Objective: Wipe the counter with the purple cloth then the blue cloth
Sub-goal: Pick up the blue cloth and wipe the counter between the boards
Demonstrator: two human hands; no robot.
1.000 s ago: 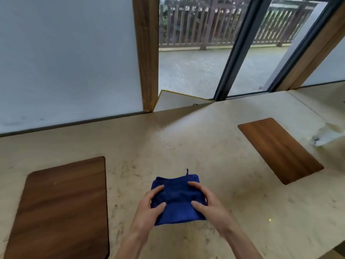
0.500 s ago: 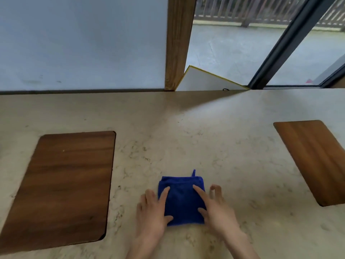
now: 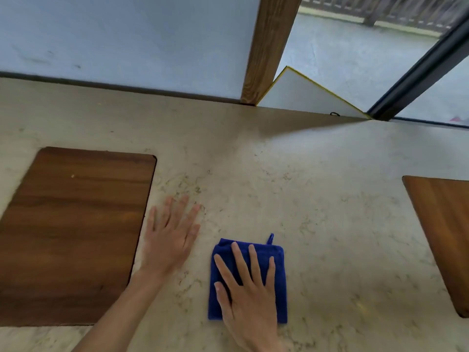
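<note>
**Right hand flat on the blue cloth**

The right hand [image 3: 247, 298] lies flat on the cloth [image 3: 278, 280], palm down, with the fingers [image 3: 237, 260] stretched and a little spread. It grips nothing; it only presses on the fabric. The fingertips reach almost to the far edge of the cloth, and the heel of the hand hangs over the near edge. The cloth is blue, folded to a near square, and it shows on both sides of the hand, more on the right. A small loop [image 3: 270, 238] stands out at its far right corner.

The left hand [image 3: 170, 240] is also open and flat, palm down on the bare counter [image 3: 317, 194], just beside the cloth on the left and not touching it. It holds nothing.

Left of this hand is a dark wooden board [image 3: 73, 232] set in the counter. A second board [image 3: 444, 237] lies well apart at the right edge. Behind the counter are a pale wall [image 3: 121, 36], a wooden post [image 3: 269, 47] and a window.
</note>
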